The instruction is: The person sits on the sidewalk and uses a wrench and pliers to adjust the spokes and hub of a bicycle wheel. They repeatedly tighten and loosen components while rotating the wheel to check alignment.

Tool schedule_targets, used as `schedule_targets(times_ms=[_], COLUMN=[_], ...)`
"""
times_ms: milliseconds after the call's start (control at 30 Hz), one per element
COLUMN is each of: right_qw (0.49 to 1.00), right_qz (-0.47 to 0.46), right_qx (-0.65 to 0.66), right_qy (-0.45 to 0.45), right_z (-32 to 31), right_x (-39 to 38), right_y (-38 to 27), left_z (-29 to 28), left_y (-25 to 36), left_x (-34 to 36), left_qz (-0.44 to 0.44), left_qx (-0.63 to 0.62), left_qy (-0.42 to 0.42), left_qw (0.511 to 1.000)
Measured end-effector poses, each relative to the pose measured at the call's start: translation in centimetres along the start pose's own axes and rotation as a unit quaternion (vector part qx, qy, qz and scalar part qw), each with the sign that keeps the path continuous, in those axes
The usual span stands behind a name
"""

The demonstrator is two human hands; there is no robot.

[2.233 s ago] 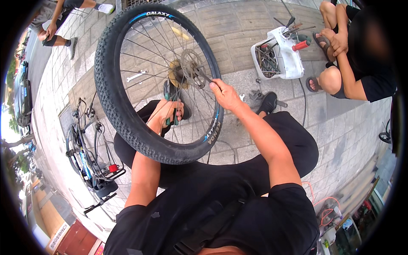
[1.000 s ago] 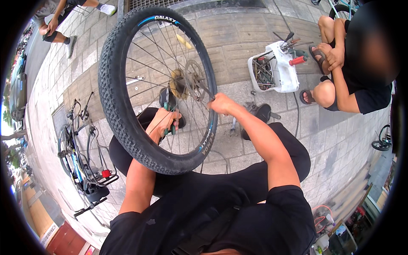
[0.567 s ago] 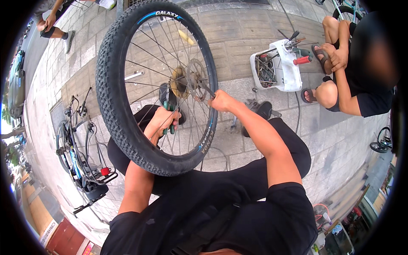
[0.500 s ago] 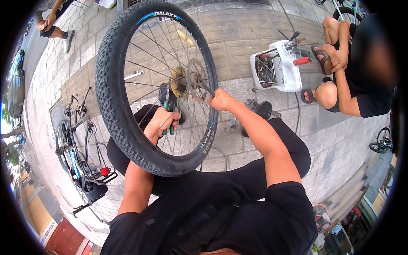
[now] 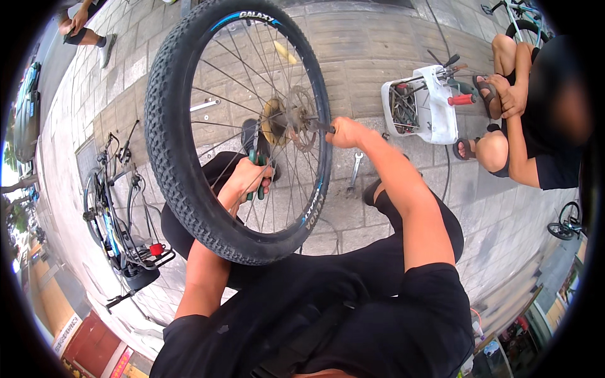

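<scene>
A bicycle wheel with a knobby black tyre (image 5: pixel 165 129) stands upright before me, leaning between my legs. My left hand (image 5: pixel 249 176) is closed around green-handled pliers (image 5: pixel 253 156), seen through the spokes. The pliers' jaws are hard to make out near the rusty brown sprocket (image 5: pixel 273 123). On the other side of the hub is the disc brake rotor (image 5: pixel 296 129). My right hand (image 5: pixel 345 133) grips a dark metal tool (image 5: pixel 325 127) that reaches to the axle end beside the rotor. Fingers and the wheel rim hide part of that tool.
A cut-open white plastic container (image 5: pixel 441 120) of tools stands ahead right, near a seated person (image 5: pixel 513 148). A wrench (image 5: pixel 357 169) lies by my right foot. Left lies a bicycle (image 5: pixel 123 233); a silver tool (image 5: pixel 205 105) lies beyond the wheel.
My right hand has swung upward and right, and the dark tool now lies flatter. My right foot has drawn back, baring more of the wrench. My left hand keeps its grip.
</scene>
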State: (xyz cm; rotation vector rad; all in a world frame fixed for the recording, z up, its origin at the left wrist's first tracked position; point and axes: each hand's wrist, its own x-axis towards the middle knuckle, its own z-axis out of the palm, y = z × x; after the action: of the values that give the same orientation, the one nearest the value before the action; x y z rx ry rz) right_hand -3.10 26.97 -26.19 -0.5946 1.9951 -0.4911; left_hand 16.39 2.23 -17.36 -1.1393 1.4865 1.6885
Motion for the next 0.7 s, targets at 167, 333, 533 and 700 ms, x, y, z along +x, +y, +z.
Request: schedule_targets(times_ms=[167, 333, 533, 700], right_qw=[0.994, 0.97, 0.975, 0.98], right_qz=[0.035, 0.122, 0.138, 0.135], right_qx=[0.107, 0.197, 0.166, 0.141], right_qy=[-0.012, -0.08, -0.044, -0.047], right_z=[3.7, 2.7, 1.5, 0.2], right_x=[-2.8, -6.2, -6.3, -6.0], right_y=[-0.2, -3.5, -5.5, -6.6], left_z=[0.2, 1.3, 2.5, 1.4], left_y=[-1.6, -0.6, -1.2, -2.4], left_x=[1.2, -0.1, 1.3, 4.1], left_qz=[0.038, 0.024, 0.057, 0.069], left_qx=[-0.009, -0.01, -0.036, -0.04], left_qy=[0.001, 0.003, 0.019, 0.015], left_qw=[0.999, 1.0, 0.998, 0.997])
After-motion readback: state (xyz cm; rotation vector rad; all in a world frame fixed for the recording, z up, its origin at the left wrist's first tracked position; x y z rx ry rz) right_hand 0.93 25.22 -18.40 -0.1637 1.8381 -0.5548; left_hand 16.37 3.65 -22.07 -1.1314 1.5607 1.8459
